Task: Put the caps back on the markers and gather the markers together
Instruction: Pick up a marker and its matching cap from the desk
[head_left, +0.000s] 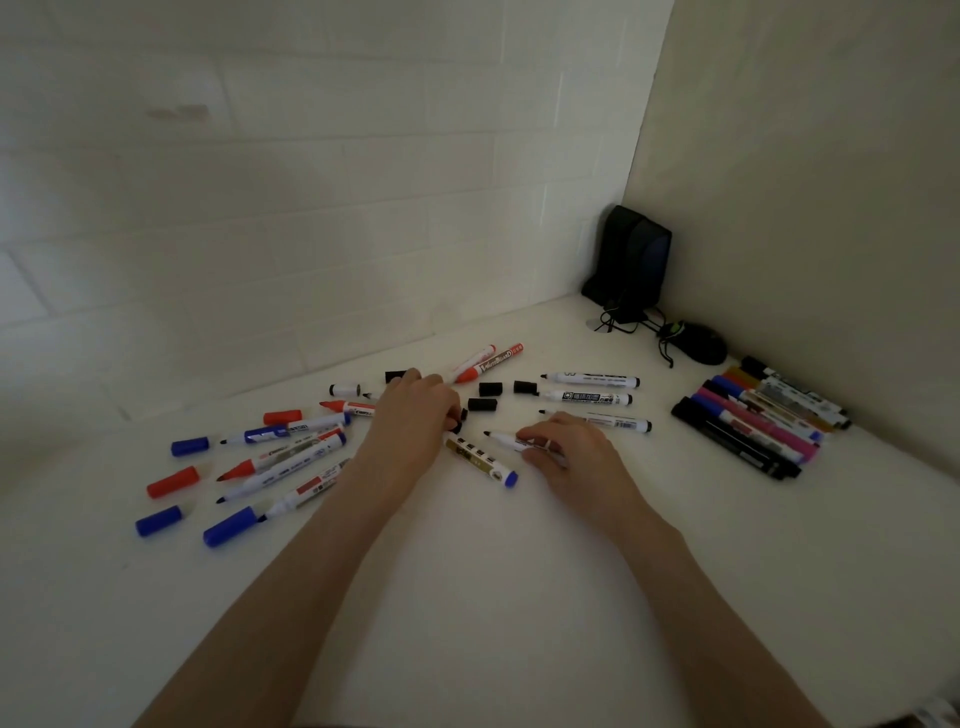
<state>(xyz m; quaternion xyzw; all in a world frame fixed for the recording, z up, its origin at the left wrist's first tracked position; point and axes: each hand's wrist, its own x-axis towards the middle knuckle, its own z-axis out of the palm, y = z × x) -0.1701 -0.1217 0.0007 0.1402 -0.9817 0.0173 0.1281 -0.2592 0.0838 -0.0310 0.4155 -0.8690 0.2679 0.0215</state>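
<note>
white tabletop (493, 597) fills the lower frame. capped markers (753, 421) lie bunched at the right edge; uncapped markers (291, 457) and loose caps (174, 482) scatter at centre left. the left hand (415, 410) pinches a black cap (460, 422) at the tip of a blue-ended marker (480, 458). just to its right, the right hand (563, 449) curls round an uncapped black marker (501, 437).

Gathered markers (753, 415) right of loose caps (491, 388)

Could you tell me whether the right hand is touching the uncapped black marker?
Touching: in the head view the right hand grips the black marker by its barrel.
</note>
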